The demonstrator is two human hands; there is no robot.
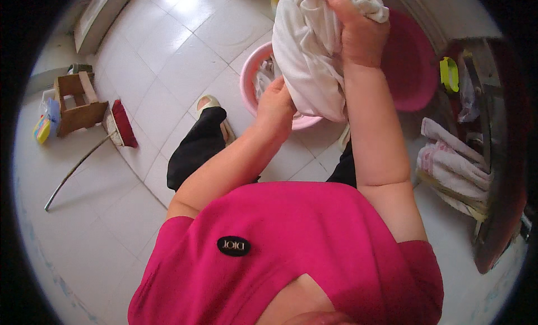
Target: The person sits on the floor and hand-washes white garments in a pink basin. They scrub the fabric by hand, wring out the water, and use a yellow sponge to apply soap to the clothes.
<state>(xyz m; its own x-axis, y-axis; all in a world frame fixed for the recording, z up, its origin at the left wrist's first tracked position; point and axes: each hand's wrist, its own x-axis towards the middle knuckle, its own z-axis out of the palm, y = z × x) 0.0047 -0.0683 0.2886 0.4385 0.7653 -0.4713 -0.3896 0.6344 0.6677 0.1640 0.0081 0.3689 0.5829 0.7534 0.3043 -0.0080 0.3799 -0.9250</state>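
A bunched white cloth [309, 52] hangs in front of me over a pink plastic basin [248, 83]. My right hand [363, 37] grips the upper part of the cloth, its fingers partly lost in the folds. Lower down, my left hand [275, 99] holds the cloth's left edge; its fingertips are hidden behind the fabric. Light-coloured wet-looking fabric [265, 78] lies in the basin, mostly covered from view by the cloth and my left hand.
A darker pink tub [414, 68] stands behind my right forearm. To the right, white towels [454, 165] hang by a dark rack with a yellow-green plastic item [449, 75]. At left are a wooden stool [82, 110] and a red-bristled broom [122, 125] on the tiled floor [176, 60].
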